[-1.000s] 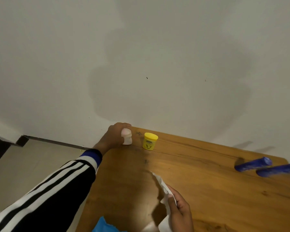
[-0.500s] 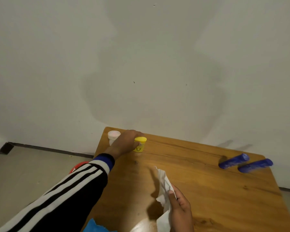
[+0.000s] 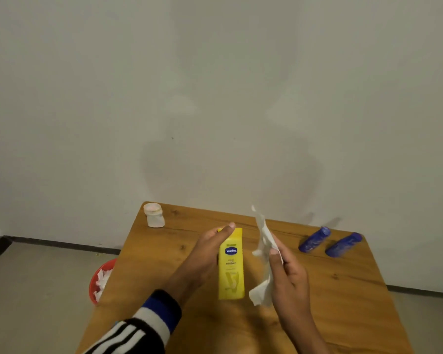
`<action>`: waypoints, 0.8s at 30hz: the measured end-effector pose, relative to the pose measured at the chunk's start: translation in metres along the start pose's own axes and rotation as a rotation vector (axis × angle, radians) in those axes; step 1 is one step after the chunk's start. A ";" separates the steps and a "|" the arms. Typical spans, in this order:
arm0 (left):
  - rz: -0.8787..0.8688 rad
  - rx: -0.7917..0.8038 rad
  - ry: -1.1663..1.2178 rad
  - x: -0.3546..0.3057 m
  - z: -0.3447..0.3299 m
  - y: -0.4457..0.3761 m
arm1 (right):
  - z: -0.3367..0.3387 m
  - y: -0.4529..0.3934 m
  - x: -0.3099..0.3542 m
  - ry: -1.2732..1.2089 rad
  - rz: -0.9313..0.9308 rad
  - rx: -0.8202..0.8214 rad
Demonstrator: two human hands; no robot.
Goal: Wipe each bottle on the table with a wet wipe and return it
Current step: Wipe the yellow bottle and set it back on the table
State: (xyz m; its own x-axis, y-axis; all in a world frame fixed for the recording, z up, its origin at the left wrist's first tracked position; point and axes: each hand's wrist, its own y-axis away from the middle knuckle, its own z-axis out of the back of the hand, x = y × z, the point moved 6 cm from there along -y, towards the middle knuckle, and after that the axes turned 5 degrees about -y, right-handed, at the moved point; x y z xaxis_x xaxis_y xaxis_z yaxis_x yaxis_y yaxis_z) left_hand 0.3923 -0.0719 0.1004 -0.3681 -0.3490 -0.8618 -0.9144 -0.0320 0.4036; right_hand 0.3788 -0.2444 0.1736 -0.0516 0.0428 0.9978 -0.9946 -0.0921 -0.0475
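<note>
My left hand (image 3: 205,254) has left the white bottle (image 3: 154,216) at the table's far corner and lifted the yellow Vaseline bottle (image 3: 231,264) toward me. Right hand (image 3: 289,272) has raised the wet wipe (image 3: 264,251) beside it.

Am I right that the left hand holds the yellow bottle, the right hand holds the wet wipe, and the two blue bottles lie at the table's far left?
Not quite. In the head view the two blue bottles lie at the table's far right. The left hand does hold the yellow bottle, the right hand the wet wipe.
</note>
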 end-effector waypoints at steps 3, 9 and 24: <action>0.193 -0.043 0.156 0.021 -0.048 0.021 | 0.023 0.001 0.027 0.064 0.176 0.113; 0.156 0.169 0.445 0.000 -0.141 0.056 | 0.057 0.034 0.040 0.476 0.460 0.429; 0.064 0.241 0.477 -0.022 -0.204 0.088 | 0.133 0.112 0.062 0.738 0.805 0.493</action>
State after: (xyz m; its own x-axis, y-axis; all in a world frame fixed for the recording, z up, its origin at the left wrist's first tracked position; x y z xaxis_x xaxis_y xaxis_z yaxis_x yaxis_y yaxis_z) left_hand 0.3546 -0.2586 0.2172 -0.3584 -0.7318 -0.5797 -0.9260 0.1997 0.3205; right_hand 0.2764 -0.3842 0.2367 -0.8429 0.3431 0.4145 -0.5197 -0.7188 -0.4617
